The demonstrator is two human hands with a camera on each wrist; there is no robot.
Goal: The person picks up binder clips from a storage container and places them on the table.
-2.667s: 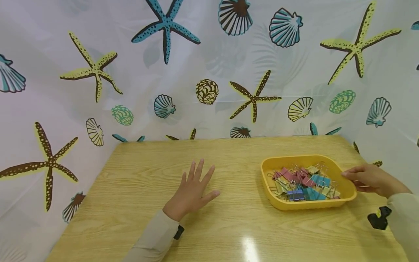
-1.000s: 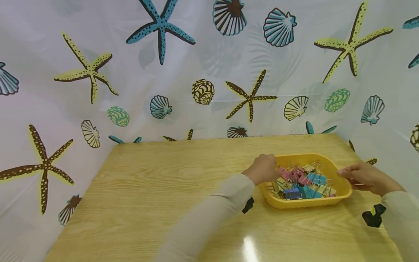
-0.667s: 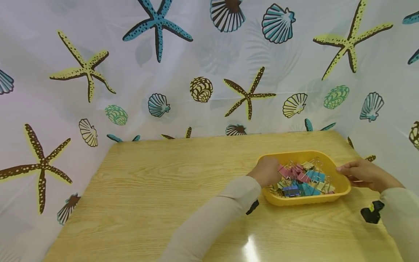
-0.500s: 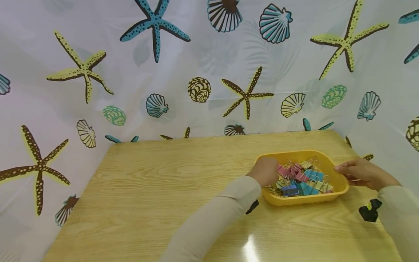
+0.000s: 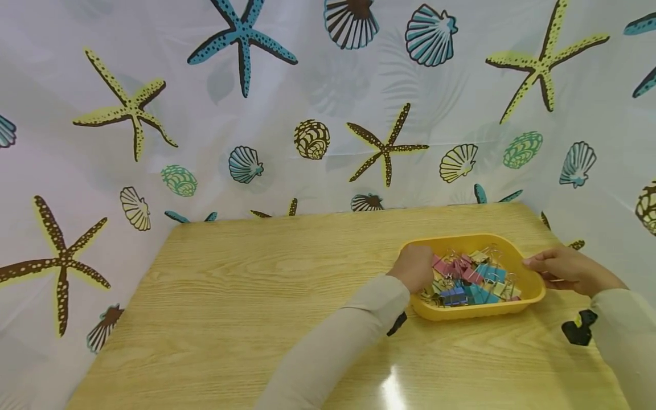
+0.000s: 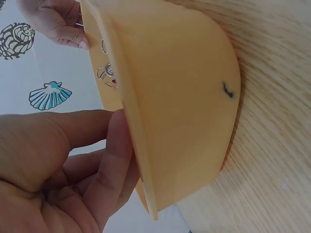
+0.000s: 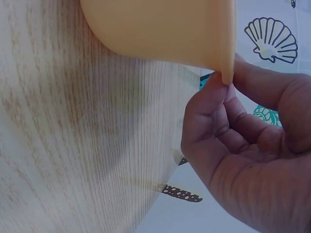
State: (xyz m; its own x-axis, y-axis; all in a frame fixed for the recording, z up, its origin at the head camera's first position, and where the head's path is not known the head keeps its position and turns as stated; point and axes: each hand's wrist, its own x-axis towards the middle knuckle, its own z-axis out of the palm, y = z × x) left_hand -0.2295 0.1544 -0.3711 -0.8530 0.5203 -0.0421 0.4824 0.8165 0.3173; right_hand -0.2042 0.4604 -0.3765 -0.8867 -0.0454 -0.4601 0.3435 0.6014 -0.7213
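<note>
A yellow plastic bin [image 5: 476, 312] with rounded corners stands on the right part of the table. It holds a heap of pink, yellow, teal and blue binder clips [image 5: 463, 280]. My left hand [image 5: 414, 267] reaches over the bin's left end with its fingers bent. In the left wrist view, the fingertips [image 6: 120, 127] go behind the bin's rim, so what they touch inside is hidden. At the opposite end, my right hand [image 5: 574, 272] pinches the rim. The right wrist view shows that rim [image 7: 227, 58] between thumb and fingers.
The wooden table [image 5: 246, 307] stretches left and toward the front. A white curtain [image 5: 287, 85] printed with starfish and shells encloses it at the back and sides. Dark straps [image 5: 579, 327] sit at the wrists.
My left hand has left the table's middle, moved right and come down into the bin's left end, where it stays almost still. The right hand keeps its pinch on the rim.
</note>
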